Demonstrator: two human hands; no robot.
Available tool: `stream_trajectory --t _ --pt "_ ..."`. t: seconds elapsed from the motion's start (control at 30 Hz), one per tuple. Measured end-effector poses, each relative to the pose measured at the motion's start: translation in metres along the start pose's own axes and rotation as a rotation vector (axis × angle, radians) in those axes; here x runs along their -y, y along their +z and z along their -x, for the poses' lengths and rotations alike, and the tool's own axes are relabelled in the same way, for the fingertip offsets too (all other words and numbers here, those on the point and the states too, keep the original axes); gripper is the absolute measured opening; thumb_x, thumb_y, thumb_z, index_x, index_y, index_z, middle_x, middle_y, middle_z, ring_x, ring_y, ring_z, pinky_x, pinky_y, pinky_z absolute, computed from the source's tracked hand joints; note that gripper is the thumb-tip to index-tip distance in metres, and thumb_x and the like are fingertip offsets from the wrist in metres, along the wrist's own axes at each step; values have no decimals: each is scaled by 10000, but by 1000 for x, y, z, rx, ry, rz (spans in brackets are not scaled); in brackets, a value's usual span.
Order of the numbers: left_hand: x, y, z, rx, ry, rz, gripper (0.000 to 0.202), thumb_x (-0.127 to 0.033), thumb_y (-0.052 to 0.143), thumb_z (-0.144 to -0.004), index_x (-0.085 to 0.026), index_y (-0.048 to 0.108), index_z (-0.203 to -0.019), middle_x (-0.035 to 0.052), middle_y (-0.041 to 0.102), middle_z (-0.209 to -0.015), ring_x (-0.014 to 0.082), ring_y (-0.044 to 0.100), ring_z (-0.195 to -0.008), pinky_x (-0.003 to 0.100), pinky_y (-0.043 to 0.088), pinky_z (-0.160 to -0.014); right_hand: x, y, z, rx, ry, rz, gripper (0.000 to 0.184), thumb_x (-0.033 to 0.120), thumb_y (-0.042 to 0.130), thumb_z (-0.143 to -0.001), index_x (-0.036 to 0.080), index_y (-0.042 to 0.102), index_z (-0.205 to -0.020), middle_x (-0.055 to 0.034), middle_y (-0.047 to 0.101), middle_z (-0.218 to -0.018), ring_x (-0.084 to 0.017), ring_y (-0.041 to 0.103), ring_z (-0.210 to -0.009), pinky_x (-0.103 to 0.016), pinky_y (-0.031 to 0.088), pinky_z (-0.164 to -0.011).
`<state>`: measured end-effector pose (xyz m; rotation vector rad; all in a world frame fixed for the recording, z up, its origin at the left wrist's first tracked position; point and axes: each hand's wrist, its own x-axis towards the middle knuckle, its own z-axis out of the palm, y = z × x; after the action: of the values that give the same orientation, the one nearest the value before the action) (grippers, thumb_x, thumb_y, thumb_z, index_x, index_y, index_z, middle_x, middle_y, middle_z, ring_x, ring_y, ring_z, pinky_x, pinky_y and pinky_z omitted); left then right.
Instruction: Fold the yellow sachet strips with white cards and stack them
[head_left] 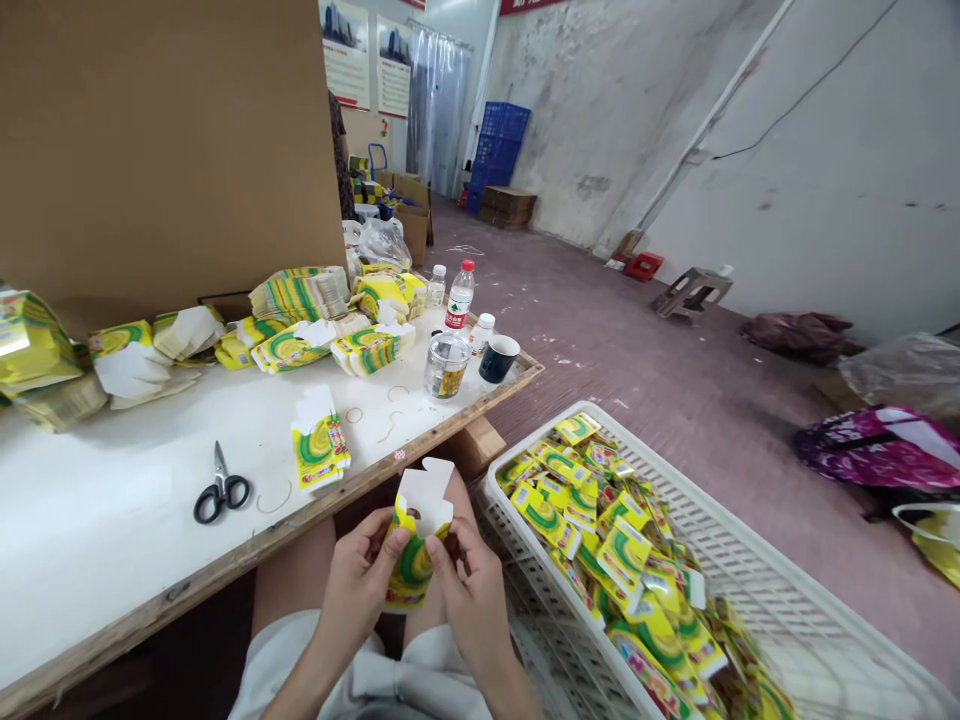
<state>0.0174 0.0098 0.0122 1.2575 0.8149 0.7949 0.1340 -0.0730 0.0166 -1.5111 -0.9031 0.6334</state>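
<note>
Over my lap, a yellow and green printed carton (414, 570) is held upright between both hands, its white top flaps standing open. My left hand (361, 570) pinches its left edge, thumb on the front face. On the right edge, my right hand (471, 575) grips it in the same way. A small stack of flat cartons (321, 450) lies on the white table (135, 490) just ahead of my left hand. Scissors with black handles (222, 490) rest farther left. Beside my right hand stands a white plastic basket (517, 520) holding many yellow cartons (630, 555).
Bundles of flat cartons (300, 300) line the back of the table below a cardboard panel (165, 130). A red-capped bottle (460, 296), a clear jar (447, 370) and a dark mug (498, 360) stand near its right corner. A stool (691, 290) stands on the floor.
</note>
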Motion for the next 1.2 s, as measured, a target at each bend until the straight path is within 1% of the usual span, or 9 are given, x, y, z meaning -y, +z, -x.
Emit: stream_trajectory --t 0.33,0.4,0.5,0.67,0.8,0.93,1.07,1.13,1.2 --pt "2 6 2 -42 -72 75 254 -378 787 -746 -152 742 -853 26 784 -733 187 690 -628 223 533 -580 -1 3 2 -12 58 1 228 369 572 -911 172 612 -804 -9 577 -712 -159 516 -646 -254 442 -593" --pt "2 5 0 -12 -50 46 266 -351 775 -762 -159 716 -938 47 794 -849 212 716 -745 250 554 -678 -3 2 1 -30 65 -18 212 371 581 -912 173 620 -846 -10 587 -725 -161 530 -653 -259 455 -609" --pt "3 2 1 68 -30 -16 350 -335 730 -810 -178 611 -1100 85 779 -986 246 723 -901 307 553 -801 -4 1 0 -80 60 -101 220 359 611 -905 188 589 -1040 -30 641 -845 -168 587 -705 -274 496 -667" --pt "-1 -4 5 169 -54 50 433 -356 632 -897 -241 368 -1220 98 745 -992 258 725 -893 329 556 -729 -6 -8 -2 -48 -17 -172 287 320 617 -912 213 533 -1165 -78 668 -1044 -169 631 -774 -296 534 -720" --pt "-11 -11 5 304 -51 117 568 -330 654 -890 -256 320 -1343 110 716 -1077 257 701 -973 353 541 -826 -1 -18 -3 54 -61 -147 325 334 600 -928 216 574 -1230 -110 641 -1181 -212 646 -941 -333 529 -812" --pt "-16 -16 5 401 -88 122 479 -292 715 -845 -252 460 -1249 58 732 -997 213 694 -880 311 530 -785 9 -28 -7 199 -21 -176 305 394 583 -935 221 579 -1186 -41 656 -909 -177 611 -746 -277 491 -654" --pt "-14 -14 9 424 -130 107 365 -252 789 -772 -245 536 -1035 0 726 -851 173 677 -759 238 503 -658 12 -31 -10 231 -40 -70 229 406 557 -945 197 614 -871 8 550 -734 -139 508 -636 -241 409 -566" --pt "-15 -12 10 423 -131 129 391 -262 778 -785 -258 517 -1076 10 729 -886 182 687 -784 252 513 -687 10 -29 -10 182 -64 -51 243 391 555 -948 195 612 -816 4 550 -740 -141 507 -645 -245 416 -581" --pt "-17 -12 11 427 -125 158 531 -290 724 -840 -293 418 -1274 55 731 -1013 212 701 -873 309 530 -778 7 -26 -9 99 -66 -94 178 374 577 -938 206 629 -916 -10 592 -786 -156 548 -679 -260 452 -619"
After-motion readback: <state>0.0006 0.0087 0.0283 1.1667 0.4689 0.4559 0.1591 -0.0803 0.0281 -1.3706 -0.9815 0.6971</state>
